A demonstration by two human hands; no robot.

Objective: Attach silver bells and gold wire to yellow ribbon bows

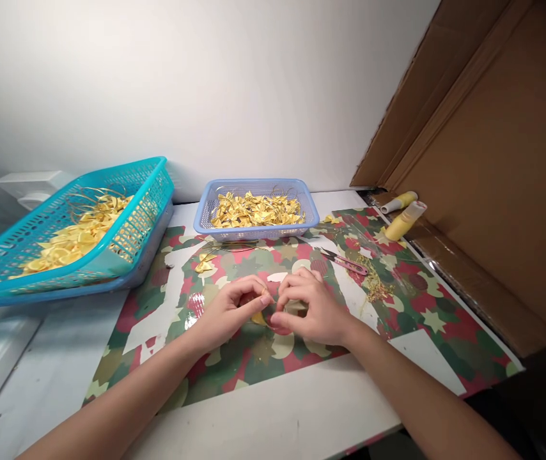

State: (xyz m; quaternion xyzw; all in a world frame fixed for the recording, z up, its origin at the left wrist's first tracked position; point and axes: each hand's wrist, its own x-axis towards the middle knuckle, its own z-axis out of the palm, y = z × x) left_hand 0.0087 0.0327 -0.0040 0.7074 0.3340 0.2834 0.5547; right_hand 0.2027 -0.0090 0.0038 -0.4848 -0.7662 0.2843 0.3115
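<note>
Over the middle of the patterned sheet, my left hand pinches a small yellow ribbon bow between thumb and fingertips, and most of the bow is hidden by the fingers. Close beside it on the right, my right hand has its fingers curled and thumb drawn in; whatever lies between its fingertips is too small to make out. A loose yellow bow with a gold cord lies just beyond my left hand. Pink-handled thread snips rest past my right hand, beside scattered gold thread clippings.
A blue-violet basket of yellow bows stands at the back. To the left, a tilted turquoise basket holds more yellow pieces. Two yellow thread spools are at the right, near a tall cardboard panel. A white wall closes the back.
</note>
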